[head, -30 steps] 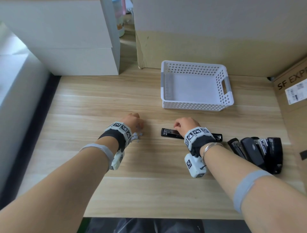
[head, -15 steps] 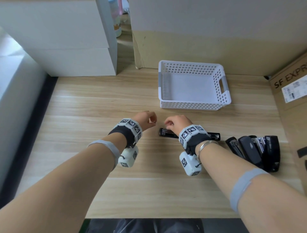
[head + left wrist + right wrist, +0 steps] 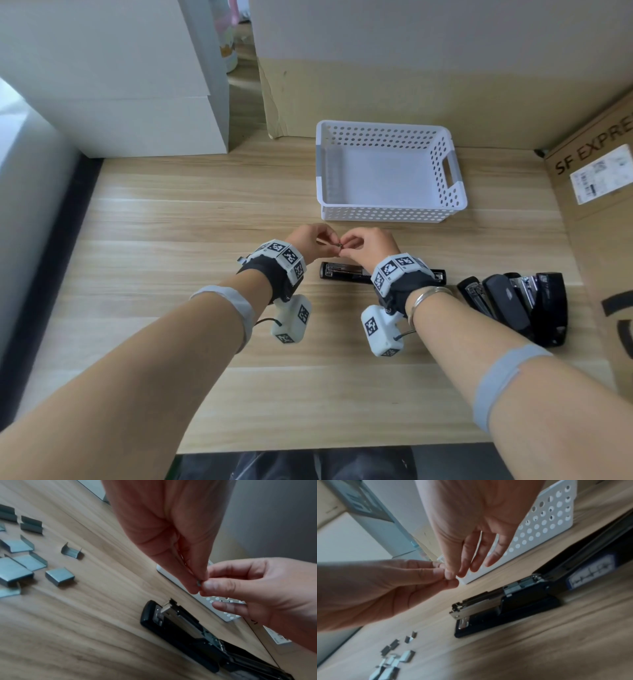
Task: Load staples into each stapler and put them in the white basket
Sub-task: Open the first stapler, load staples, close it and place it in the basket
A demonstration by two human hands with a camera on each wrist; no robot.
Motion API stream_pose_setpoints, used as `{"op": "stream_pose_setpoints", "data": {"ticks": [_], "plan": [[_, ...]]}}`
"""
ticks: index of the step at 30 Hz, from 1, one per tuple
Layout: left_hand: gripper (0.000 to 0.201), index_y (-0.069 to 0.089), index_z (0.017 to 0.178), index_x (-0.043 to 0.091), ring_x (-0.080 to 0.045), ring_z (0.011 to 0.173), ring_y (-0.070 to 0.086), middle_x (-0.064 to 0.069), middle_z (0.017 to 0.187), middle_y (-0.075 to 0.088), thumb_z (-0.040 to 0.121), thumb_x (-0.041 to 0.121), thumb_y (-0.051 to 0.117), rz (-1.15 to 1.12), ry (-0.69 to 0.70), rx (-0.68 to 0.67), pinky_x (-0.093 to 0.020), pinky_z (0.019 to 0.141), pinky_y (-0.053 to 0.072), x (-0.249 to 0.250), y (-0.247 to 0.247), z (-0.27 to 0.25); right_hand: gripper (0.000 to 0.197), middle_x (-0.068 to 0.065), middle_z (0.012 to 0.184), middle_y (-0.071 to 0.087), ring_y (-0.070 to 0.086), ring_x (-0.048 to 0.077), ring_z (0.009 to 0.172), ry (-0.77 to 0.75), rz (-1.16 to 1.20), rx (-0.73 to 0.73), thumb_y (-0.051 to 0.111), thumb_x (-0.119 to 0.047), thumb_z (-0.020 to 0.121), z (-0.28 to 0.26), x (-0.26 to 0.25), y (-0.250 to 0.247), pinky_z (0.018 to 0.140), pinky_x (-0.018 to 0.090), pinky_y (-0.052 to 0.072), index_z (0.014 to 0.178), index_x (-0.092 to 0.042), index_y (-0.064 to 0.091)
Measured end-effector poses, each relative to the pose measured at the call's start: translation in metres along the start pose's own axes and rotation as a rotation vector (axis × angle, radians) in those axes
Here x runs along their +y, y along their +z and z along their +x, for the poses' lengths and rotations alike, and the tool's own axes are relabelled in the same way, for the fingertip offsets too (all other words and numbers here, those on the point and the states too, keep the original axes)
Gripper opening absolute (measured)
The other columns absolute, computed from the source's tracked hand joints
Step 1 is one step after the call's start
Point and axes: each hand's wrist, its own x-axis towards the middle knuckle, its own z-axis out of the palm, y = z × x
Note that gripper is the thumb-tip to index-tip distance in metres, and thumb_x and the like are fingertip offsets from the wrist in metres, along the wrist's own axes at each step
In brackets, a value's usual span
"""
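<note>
My left hand (image 3: 333, 244) and right hand (image 3: 345, 249) meet above the table and together pinch a small strip of staples (image 3: 339, 245). The left wrist view shows the strip (image 3: 199, 583) between left fingertips (image 3: 194, 589) and the right thumb (image 3: 212, 585). Beneath them a black stapler (image 3: 342, 271) lies opened flat, its metal magazine (image 3: 479, 604) exposed. Loose staple strips (image 3: 60, 576) lie on the wood to the left. The white basket (image 3: 387, 214) stands behind the hands with nothing in it.
Several more black staplers (image 3: 513, 305) are piled at the right, against a cardboard box (image 3: 603, 212). White boxes (image 3: 120, 102) stand at the back left and a cardboard wall (image 3: 411, 85) runs behind the basket.
My left hand left the staple pile and moved right and up. My right hand rose off the open stapler. The two hands now meet on one staple strip.
</note>
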Motion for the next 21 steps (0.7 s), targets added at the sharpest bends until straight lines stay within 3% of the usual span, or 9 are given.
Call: {"op": "stream_pose_setpoints", "data": {"ticks": [3,6,8,11,15,21], "plan": [[0.026,0.053,0.070,0.026,-0.011,0.085,0.057,0.013,0.076,0.059,0.081,0.008,0.068,-0.023,0.015,-0.011,-0.019,0.084,0.046,-0.0019,0.0014,0.0017,0.018,-0.002,0.089,0.073,0.061,0.007,0.081,-0.007,-0.025,0.000,0.076,-0.021,0.078,0.0010,0.0028,-0.0018,0.083,0.022,0.051,0.094,-0.015,0.074],[0.021,0.054,0.077,0.022,-0.013,0.081,0.057,0.011,0.079,0.056,0.079,0.008,0.069,0.040,-0.005,0.021,-0.021,0.079,0.046,-0.0039,0.0025,0.0028,0.008,-0.008,0.079,0.069,0.067,0.011,0.083,-0.011,-0.171,-0.033,0.073,-0.022,0.078,0.0009,0.0059,-0.0028,0.082,0.028,0.056,0.086,-0.021,0.072],[0.016,0.060,0.089,0.017,-0.014,0.082,0.056,0.006,0.087,0.057,0.079,0.009,0.070,0.169,-0.028,-0.002,-0.023,0.077,0.044,-0.0043,0.0025,0.0026,0.007,-0.007,0.084,0.069,0.068,0.014,0.088,-0.029,-0.349,-0.133,0.068,-0.022,0.081,-0.0012,0.0064,-0.0038,0.082,0.030,0.057,0.087,-0.023,0.070],[0.024,0.064,0.105,0.008,-0.012,0.086,0.054,-0.002,0.100,0.062,0.081,0.013,0.069,0.352,-0.052,-0.116,-0.022,0.077,0.040,-0.0068,0.0031,0.0017,0.011,-0.004,0.096,0.071,0.066,0.019,0.093,-0.022,-0.490,-0.209,0.063,-0.021,0.084,-0.0044,0.0068,-0.0041,0.083,0.033,0.056,0.092,-0.022,0.070],[0.023,0.064,0.105,0.005,-0.012,0.085,0.052,-0.011,0.113,0.068,0.083,0.011,0.066,0.430,-0.039,-0.151,-0.019,0.076,0.037,-0.0089,0.0062,0.0007,0.013,0.000,0.101,0.071,0.065,0.021,0.097,-0.020,-0.543,-0.224,0.061,-0.019,0.086,-0.0054,0.0048,-0.0002,0.083,0.032,0.055,0.094,-0.020,0.071],[0.023,0.065,0.104,0.007,-0.011,0.086,0.052,-0.009,0.112,0.068,0.082,0.013,0.067,0.461,-0.040,-0.144,-0.022,0.076,0.040,-0.0103,0.0065,0.0021,0.014,0.003,0.104,0.070,0.064,0.024,0.098,0.000,-0.563,-0.250,0.068,-0.025,0.085,0.0004,0.0032,0.0039,0.082,0.031,0.053,0.098,-0.019,0.070]]}}
